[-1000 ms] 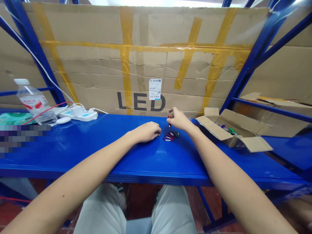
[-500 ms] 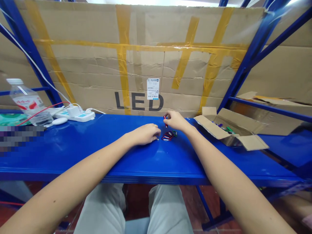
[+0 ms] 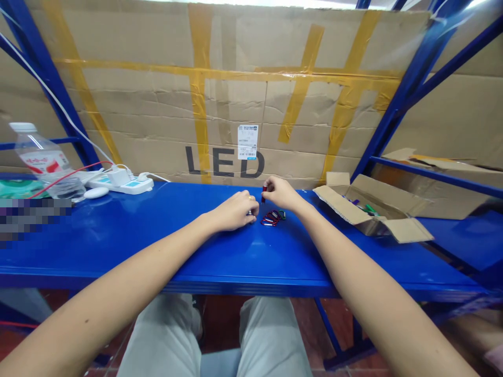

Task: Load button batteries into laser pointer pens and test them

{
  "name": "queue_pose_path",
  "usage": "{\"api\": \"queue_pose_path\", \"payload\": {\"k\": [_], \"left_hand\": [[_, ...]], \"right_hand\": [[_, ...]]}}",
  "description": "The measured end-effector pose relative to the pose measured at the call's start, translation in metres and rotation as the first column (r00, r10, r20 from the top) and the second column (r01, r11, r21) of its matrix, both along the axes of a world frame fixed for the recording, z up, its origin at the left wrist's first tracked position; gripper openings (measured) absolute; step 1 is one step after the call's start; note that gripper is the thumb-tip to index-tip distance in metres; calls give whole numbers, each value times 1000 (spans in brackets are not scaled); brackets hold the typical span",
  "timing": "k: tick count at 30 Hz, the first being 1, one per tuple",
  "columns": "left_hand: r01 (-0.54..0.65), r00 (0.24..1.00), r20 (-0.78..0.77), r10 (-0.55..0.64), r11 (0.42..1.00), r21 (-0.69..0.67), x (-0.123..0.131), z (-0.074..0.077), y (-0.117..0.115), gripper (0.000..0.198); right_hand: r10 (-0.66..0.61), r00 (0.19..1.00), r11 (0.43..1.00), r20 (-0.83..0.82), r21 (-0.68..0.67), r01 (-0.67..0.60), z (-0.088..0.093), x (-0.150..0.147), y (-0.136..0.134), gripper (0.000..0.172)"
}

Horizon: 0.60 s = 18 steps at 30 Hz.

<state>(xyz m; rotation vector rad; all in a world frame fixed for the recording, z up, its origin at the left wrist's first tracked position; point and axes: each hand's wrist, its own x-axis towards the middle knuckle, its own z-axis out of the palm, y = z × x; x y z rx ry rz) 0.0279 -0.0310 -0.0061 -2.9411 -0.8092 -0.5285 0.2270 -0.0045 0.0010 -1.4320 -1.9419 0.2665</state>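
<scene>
Right hand (image 3: 282,193) pinches red cylinder (image 3: 264,195) near upright, frame centre. Left hand (image 3: 237,210), curled just beside, grips small shiny piece (image 3: 249,213). Carabiners (image 3: 270,219) lie below. Step: seemingly two-handed small-part handling; next move calls for steady fingertips.

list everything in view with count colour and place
tube: 1, red, in right hand
clips: several, red and green, on table
table: 1, blue, centre
open box: 1, brown, table's right
small items: several, purple and green, inside it
far box: 1, brown, right edge
cardboard: 1, brown, behind table
label: 1, white, on cardboard
tape: several, yellow, on cardboard
bottle: 1, clear, left
power strip: 1, white, right of bottle
oval object: 1, white, left
cables: several, white and red, left
frame: 1, blue, both sides
left hand: 1, bare, near clips
right hand: 1, bare, near clips
arms: 2, bare, foreground
legs: 2, grey trousers, below
</scene>
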Motion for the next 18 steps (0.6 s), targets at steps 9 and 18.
{"api": "queue_pose_path", "payload": {"k": [9,18], "left_hand": [[-128,814,580,47,987,100,-9,11,9,3],[-84,889,456,30,992,98,-11,10,10,6]], "right_hand": [[308,951,948,-27,90,-304,-1,-18,-12,11],[409,913,902,-16,161,-401,-1,-24,-18,18]]}}
